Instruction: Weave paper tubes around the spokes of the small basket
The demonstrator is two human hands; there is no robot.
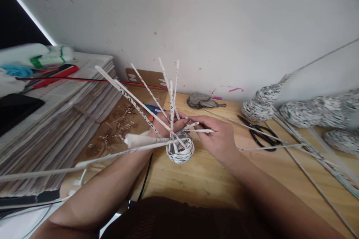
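Note:
A small round basket (pixel 181 153) woven from rolled newspaper strips is held up over the table, with several paper tubes (pixel 146 91) fanning up and outward from its top. My left hand (pixel 175 121) is closed around the back of the basket and the base of its tubes, partly hidden behind them. To the right, my right hand (pixel 215 134) pinches a thin paper tube (pixel 206 131) close to the basket's rim. The fingertips of both hands nearly meet there. One long paper tube (pixel 112 155) runs off to the left across my left forearm.
Black scissors (pixel 260 134) lie on the wooden table at right, among long paper tubes (pixel 316 160). Behind them are finished woven pieces (pixel 262 102). A grey rag (pixel 203 100) lies by the wall. Stacked newspapers (pixel 92 115) rise at left, with a red-handled tool (pixel 56 76) on top.

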